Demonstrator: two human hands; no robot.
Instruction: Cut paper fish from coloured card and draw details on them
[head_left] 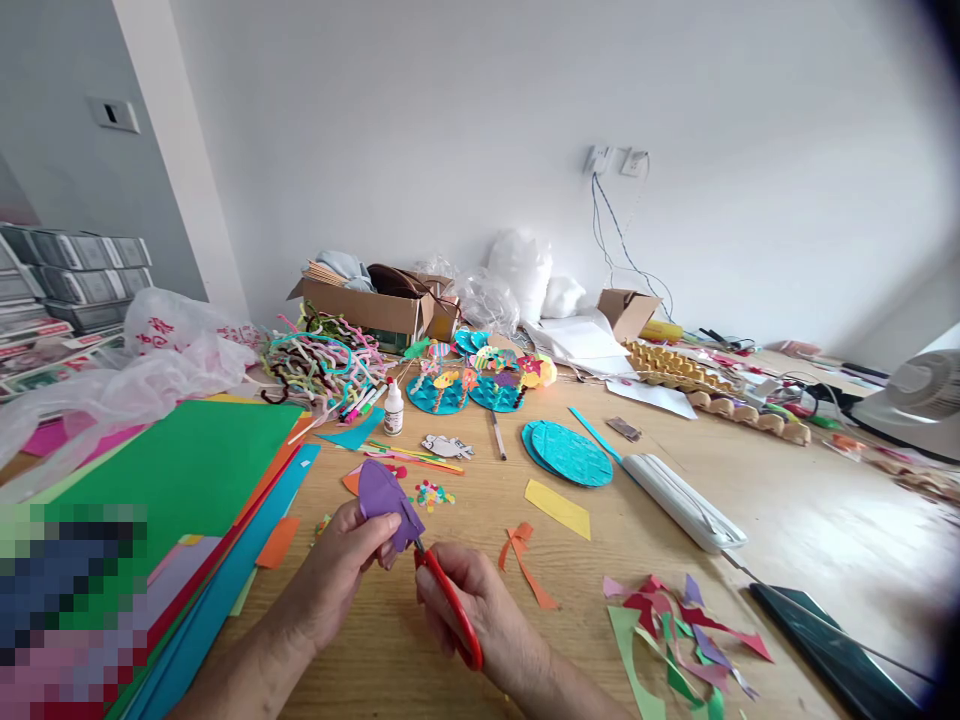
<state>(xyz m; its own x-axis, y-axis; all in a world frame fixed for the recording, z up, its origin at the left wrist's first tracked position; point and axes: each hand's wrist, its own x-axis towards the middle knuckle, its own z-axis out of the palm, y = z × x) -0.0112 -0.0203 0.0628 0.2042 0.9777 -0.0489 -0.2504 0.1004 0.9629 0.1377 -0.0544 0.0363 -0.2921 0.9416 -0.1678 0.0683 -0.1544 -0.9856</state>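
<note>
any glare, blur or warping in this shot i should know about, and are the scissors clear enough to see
In the head view, pale glare washes out the right side of the tabletop; the fan looks stretched at that view's edge; its top right corner is dark; coarse pixel blocks hide its lower left; the red scissors look fairly clear, partly covered.

Paper scraps [711,648] lie right of the scissors [455,603].
</note>
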